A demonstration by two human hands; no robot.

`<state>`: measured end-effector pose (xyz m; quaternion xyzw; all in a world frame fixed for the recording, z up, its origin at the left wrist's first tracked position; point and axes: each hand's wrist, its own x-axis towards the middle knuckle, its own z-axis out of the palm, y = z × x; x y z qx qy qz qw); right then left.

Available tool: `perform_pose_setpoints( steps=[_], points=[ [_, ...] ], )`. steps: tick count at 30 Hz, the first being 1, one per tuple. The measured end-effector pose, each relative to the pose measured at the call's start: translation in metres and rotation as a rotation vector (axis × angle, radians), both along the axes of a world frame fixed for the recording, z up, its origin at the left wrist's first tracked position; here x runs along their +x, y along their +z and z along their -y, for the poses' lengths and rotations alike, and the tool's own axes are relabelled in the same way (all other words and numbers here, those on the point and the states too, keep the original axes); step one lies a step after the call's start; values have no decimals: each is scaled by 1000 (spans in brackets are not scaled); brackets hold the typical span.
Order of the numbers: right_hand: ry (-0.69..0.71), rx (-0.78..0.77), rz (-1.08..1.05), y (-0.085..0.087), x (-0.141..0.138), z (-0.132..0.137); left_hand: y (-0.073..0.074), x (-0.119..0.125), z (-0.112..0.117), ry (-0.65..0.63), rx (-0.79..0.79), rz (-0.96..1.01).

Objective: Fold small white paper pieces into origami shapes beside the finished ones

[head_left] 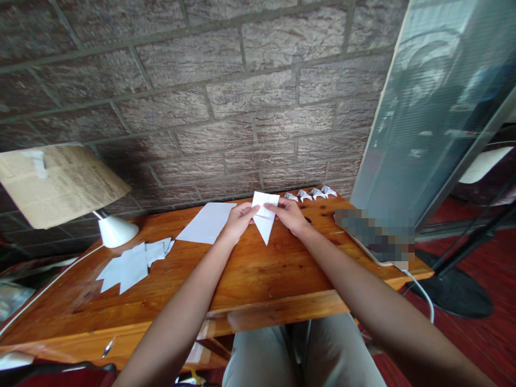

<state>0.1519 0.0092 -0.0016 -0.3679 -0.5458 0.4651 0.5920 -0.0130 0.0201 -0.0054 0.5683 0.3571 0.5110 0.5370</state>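
Observation:
A white sheet of paper (265, 219), folded to a point that aims toward me, lies on the wooden table (258, 274). My left hand (238, 219) pinches its left edge with closed fingers. My right hand (289, 215) presses and grips its right edge, fingers curled on the fold. Both hands meet over the paper near the table's far side.
A flat white sheet (207, 222) lies left of my hands. Folded paper pieces (133, 263) sit at the left, and several small folded figures (310, 194) line the far edge. A white lamp (115, 228) with a paper shade stands left; a cable (419, 290) runs off the right edge by a fan base.

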Motion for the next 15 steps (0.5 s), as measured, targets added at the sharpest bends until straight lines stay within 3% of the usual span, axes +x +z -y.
perform_pose_setpoints(
  steps=[6,11,15],
  points=[
    [-29,15,-91,2,4,0,2,-1,-2,88,59,83],
    [-14,87,-45,-2,5,-4,2,-1,0,-39,39,34],
    [-83,84,2,-5,7,-8,4,-1,2,-120,12,24]
  ],
)
